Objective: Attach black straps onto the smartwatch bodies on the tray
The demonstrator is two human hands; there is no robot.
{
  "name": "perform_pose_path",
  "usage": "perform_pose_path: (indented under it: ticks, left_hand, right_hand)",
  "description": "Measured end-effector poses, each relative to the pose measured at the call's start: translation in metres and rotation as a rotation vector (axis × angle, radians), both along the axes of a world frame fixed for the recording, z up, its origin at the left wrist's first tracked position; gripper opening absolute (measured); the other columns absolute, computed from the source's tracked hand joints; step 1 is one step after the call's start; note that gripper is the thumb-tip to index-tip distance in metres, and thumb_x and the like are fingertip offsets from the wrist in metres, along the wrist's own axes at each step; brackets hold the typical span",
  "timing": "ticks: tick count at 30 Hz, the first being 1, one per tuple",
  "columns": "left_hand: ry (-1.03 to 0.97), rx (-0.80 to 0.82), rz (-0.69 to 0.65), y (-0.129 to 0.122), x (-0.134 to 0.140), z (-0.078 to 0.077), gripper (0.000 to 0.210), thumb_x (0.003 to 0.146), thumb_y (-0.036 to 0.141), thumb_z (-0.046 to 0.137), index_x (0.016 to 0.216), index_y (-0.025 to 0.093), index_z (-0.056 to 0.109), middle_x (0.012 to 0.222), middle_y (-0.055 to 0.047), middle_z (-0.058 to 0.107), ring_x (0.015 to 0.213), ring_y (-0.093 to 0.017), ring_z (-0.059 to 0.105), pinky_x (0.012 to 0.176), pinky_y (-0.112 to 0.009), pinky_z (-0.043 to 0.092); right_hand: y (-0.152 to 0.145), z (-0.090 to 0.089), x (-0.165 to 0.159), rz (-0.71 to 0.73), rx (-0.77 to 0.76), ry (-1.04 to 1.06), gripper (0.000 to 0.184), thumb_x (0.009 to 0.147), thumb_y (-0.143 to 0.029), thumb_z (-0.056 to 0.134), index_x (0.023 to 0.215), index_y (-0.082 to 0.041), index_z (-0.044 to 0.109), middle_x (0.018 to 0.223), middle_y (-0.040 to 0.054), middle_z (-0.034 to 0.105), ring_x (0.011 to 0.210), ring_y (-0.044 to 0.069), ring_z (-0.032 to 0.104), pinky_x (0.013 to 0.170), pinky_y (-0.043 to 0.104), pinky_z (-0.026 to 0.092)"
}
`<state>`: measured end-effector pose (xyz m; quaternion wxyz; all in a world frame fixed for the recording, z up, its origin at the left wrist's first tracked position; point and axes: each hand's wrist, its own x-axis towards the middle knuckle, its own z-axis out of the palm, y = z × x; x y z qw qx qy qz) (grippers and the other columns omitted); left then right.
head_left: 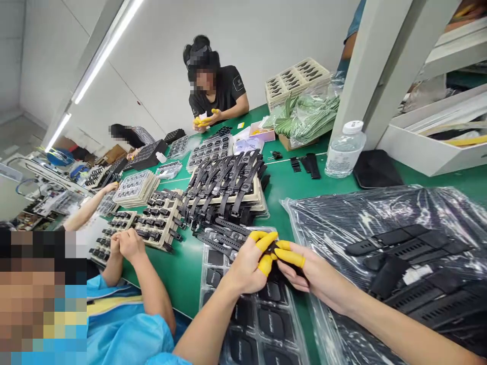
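Observation:
My left hand point(249, 263) and my right hand point(302, 263) meet above the clear plastic tray point(299, 324), yellow finger cots on several fingertips. Between them they pinch a small black watch part point(271, 248), mostly hidden by the fingers. A dark strap-like piece seems to hang below it, under my right hand. In the tray's pockets lie square black pieces point(272, 322) with pale lettering. Just beyond my left hand, watches with black straps point(218, 238) lie across the tray's far end.
Black straps point(418, 253) lie on a plastic-wrapped bundle point(323, 223) at right. Ahead stands a stack of strapped watches point(224, 185). A bottle point(345, 149) stands near the post. At left, a co-worker in blue point(129, 324) sits close; another person point(216, 91) works across the green table point(281, 187).

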<state>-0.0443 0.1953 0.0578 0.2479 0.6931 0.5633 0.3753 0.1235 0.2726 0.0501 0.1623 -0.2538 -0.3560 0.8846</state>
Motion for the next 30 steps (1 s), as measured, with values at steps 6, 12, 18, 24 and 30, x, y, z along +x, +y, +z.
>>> perform_pose_path:
  ticks: [6, 12, 18, 24, 30]
  left_hand:
    - [0.048, -0.016, -0.010, -0.001, -0.003, 0.006, 0.049, 0.107, 0.034, 0.039, 0.152, 0.018, 0.050, 0.137, -0.018, 0.056, 0.128, -0.028, 0.058, 0.114, -0.048, 0.050]
    - [0.341, 0.036, -0.014, 0.001, -0.006, -0.001, 0.051, 0.099, 0.024, 0.050, 0.149, 0.016, 0.050, 0.131, -0.020, 0.059, 0.124, -0.032, 0.058, 0.108, -0.048, 0.056]
    - [0.477, 0.052, -0.036, 0.000, -0.003, 0.005, 0.047, 0.096, 0.019, 0.050, 0.143, 0.016, 0.054, 0.125, -0.018, 0.062, 0.118, -0.031, 0.061, 0.101, -0.048, 0.059]
    - [0.386, 0.168, -0.031, 0.002, 0.000, -0.007, 0.040, 0.098, 0.018, 0.047, 0.135, 0.015, 0.062, 0.124, -0.017, 0.066, 0.116, -0.030, 0.063, 0.101, -0.048, 0.059]
    - [0.233, 0.194, -0.037, 0.001, -0.005, -0.013, 0.042, 0.102, 0.019, 0.046, 0.141, 0.018, 0.059, 0.128, -0.014, 0.068, 0.122, -0.026, 0.065, 0.106, -0.043, 0.059]
  right_hand:
    - [0.000, -0.003, -0.001, 0.010, 0.031, -0.019, 0.036, 0.073, -0.050, 0.077, 0.079, -0.022, 0.056, 0.056, -0.0060, 0.048, 0.044, 0.005, 0.026, 0.042, 0.020, 0.021]
    - [0.000, -0.012, -0.004, 0.029, 0.058, -0.043, 0.033, 0.075, -0.048, 0.074, 0.080, -0.022, 0.054, 0.056, -0.0070, 0.045, 0.044, 0.005, 0.023, 0.042, 0.020, 0.018]
    - [0.001, -0.008, -0.003, 0.054, 0.074, -0.046, 0.036, 0.077, -0.048, 0.075, 0.086, -0.023, 0.051, 0.051, -0.0117, 0.042, 0.039, 0.004, 0.018, 0.038, 0.018, 0.012]
    - [0.004, -0.004, 0.003, 0.060, 0.141, -0.093, 0.041, 0.077, -0.053, 0.077, 0.087, -0.022, 0.051, 0.047, -0.0133, 0.045, 0.035, 0.004, 0.021, 0.036, 0.018, 0.014]
    - [0.007, -0.006, 0.006, 0.076, 0.162, -0.125, 0.042, 0.080, -0.053, 0.078, 0.088, -0.023, 0.051, 0.048, -0.0123, 0.048, 0.035, 0.004, 0.025, 0.036, 0.018, 0.018]
